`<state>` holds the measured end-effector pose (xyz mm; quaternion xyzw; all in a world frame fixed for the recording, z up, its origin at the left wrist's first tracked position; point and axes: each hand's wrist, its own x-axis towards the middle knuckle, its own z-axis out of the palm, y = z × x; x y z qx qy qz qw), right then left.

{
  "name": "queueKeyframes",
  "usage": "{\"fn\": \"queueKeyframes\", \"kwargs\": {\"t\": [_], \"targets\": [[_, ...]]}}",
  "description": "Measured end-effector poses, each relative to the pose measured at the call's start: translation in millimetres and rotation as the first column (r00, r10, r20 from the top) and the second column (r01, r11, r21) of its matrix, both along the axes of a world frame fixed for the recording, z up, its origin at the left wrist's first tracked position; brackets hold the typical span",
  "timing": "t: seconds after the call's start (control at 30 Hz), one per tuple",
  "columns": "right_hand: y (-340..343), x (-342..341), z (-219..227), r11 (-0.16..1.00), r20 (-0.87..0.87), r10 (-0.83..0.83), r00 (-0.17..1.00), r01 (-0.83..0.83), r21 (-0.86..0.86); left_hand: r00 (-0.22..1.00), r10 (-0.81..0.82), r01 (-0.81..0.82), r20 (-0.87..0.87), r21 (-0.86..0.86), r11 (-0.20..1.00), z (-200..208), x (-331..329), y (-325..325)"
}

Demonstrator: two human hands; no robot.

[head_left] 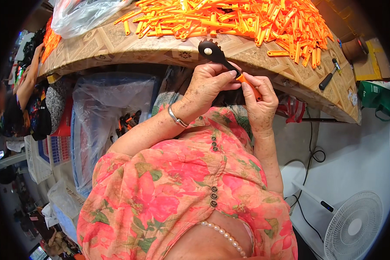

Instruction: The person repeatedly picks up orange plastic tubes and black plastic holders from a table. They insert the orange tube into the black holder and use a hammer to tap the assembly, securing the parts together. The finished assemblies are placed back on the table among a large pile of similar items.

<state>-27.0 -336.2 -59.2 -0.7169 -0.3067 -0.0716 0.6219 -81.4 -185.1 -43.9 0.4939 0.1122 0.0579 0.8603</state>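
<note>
Between my hands, at the near edge of the table, is a black pasta server [213, 53] with a toothed rim and a hole in its head. My left hand [210, 84] is closed round its neck, thumb and fingers pinching. An orange handle [249, 85] meets the lower end of the black neck, and my right hand [262, 99] grips it between thumb and fingers. My fingers partly hide the joint, so how far the handle sits on the neck cannot be made out.
A large heap of orange handles [247, 21] covers the table [117, 47], beside a clear plastic bag [84, 17]. A small black-handled hammer [330, 74] lies at the right. Black and orange utensils [129, 121] lie in a plastic-lined bin [84, 125]. A white fan [355, 226] stands lower right; another person's arm [30, 76] reaches in at the left.
</note>
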Motion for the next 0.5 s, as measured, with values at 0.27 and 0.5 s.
{"fn": "queueKeyframes", "kwargs": {"t": [0.27,0.5], "targets": [[-10.7,-2.2,6.7,0.974,-0.551,0.22,0.805,-0.146,0.175,0.996,-0.085,0.083,0.012,0.136,0.987,4.3,-2.3,3.7],[-15.3,2.7,9.4,0.984,-0.467,0.178,0.866,-0.162,0.074,0.984,-0.133,0.084,0.121,0.344,0.935,2.3,-3.6,-3.9]]}}
